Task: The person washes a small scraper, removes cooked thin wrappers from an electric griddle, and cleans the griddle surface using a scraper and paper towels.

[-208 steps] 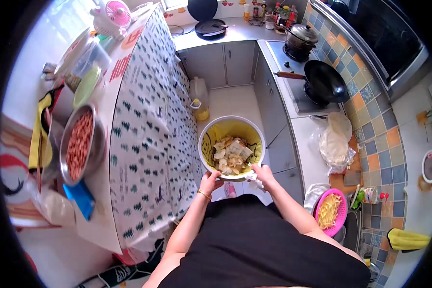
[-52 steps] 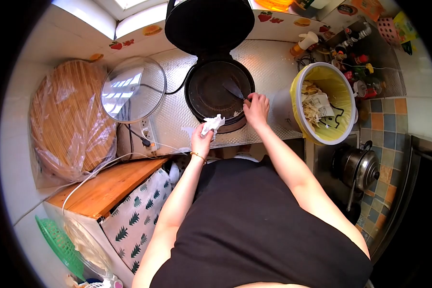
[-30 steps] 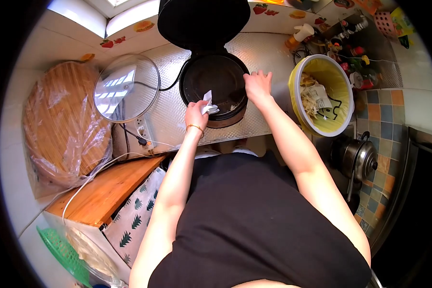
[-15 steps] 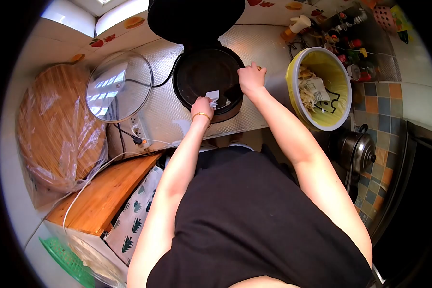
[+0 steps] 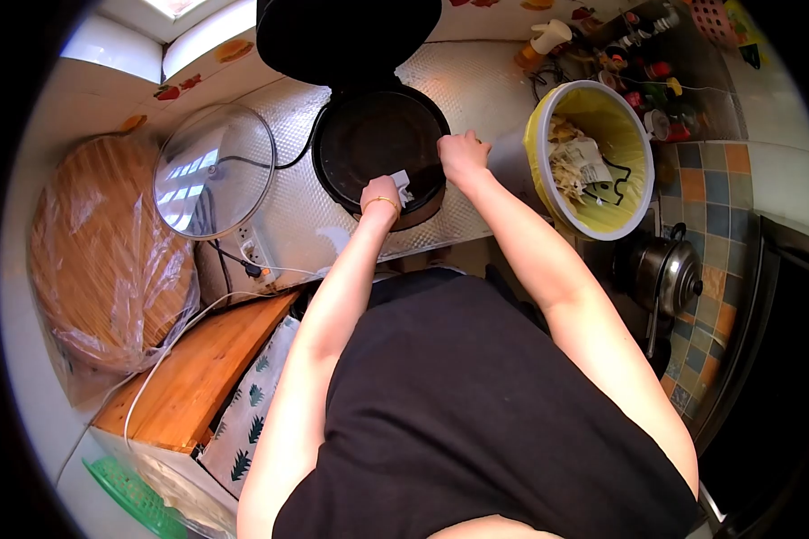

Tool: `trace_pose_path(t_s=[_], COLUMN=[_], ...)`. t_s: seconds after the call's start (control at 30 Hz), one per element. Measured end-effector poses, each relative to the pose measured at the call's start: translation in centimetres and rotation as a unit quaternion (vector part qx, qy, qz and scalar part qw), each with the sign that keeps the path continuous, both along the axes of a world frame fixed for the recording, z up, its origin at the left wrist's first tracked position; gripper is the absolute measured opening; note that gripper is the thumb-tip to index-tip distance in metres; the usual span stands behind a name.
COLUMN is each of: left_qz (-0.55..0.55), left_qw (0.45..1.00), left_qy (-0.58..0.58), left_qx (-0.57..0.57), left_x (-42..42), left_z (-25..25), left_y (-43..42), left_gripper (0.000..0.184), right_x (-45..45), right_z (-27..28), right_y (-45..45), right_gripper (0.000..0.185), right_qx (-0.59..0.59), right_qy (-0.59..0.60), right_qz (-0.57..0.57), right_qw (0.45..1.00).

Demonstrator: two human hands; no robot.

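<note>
A round black electric baking pan [image 5: 373,135] stands on the counter with its lid [image 5: 346,40] raised at the back. Over the pan's near rim, my left hand [image 5: 380,194] has its fingers closed on a crumpled white tissue [image 5: 402,186]. The tissue sticks out beyond the fingertips, above the dark cooking surface. At the pan's right rim is my right hand [image 5: 464,156], fingers curled; anything inside them is hidden.
A yellow-lined bin [image 5: 643,117] with scraps stands to the right, and a steel pot [image 5: 679,278] beyond it. On the left are a glass lid [image 5: 180,171], a plastic-wrapped wooden board [image 5: 108,251] and a power strip [image 5: 250,242]. Bottles line the back right.
The view has shifted slightly. The tissue stays in my left hand at the near rim. A dark flat piece beside my right hand no longer shows clearly.
</note>
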State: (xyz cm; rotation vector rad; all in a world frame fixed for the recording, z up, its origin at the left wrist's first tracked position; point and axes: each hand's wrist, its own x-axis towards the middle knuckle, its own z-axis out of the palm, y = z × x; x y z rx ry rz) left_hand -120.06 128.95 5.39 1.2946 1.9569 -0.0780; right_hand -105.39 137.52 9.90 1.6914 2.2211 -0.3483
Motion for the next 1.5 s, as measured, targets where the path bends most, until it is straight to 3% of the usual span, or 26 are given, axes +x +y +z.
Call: trace_pose_path(t_s=[0.4,0.6,0.73,0.9,1.17,1.4,1.43,1.5], left_qz=[0.04,0.082,0.061,0.005,-0.069,-0.107,-0.143,-0.196], left_qw=[0.999,0.997,0.997,0.994,0.974,0.936,0.923,0.91], left_qy=[0.01,-0.009,-0.032,-0.075,-0.161,-0.273,-0.272,-0.261], left_qx=[-0.036,-0.005,0.027,0.074,0.147,0.194,0.234,0.257], left_x=[0.0,-0.7,-2.0,-4.9,-6.7,-1.5,0.0,2.9], left_z=[-0.5,-0.6,1.8,7.4,20.6,27.6,28.2,29.1], left_y=[0.7,-0.3,-0.8,-1.1,-2.5,-0.6,0.2,2.3], left_gripper=[0.023,0.027,0.029,0.027,0.027,0.024,0.025,0.026], right_x=[2.3,5.1,6.6,6.9,7.5,13.5,14.9,17.6], right_z=[-2.6,-1.5,-2.2,4.0,14.4,22.4,23.3,24.1], right_y=[-2.3,-3.6,-5.2,-6.8,-10.6,-12.2,-12.2,-12.3], right_gripper=[0.014,0.025,0.026,0.027,0.026,0.024,0.023,0.024], right_qx=[-0.055,-0.195,-0.176,-0.194,-0.22,-0.139,-0.103,-0.06], right_qy=[0.118,0.255,0.312,0.434,0.547,0.619,0.603,0.618], right_qz=[-0.097,-0.197,-0.208,-0.186,-0.197,-0.24,-0.223,-0.243], right_qw=[0.987,0.926,0.91,0.86,0.783,0.735,0.759,0.745])
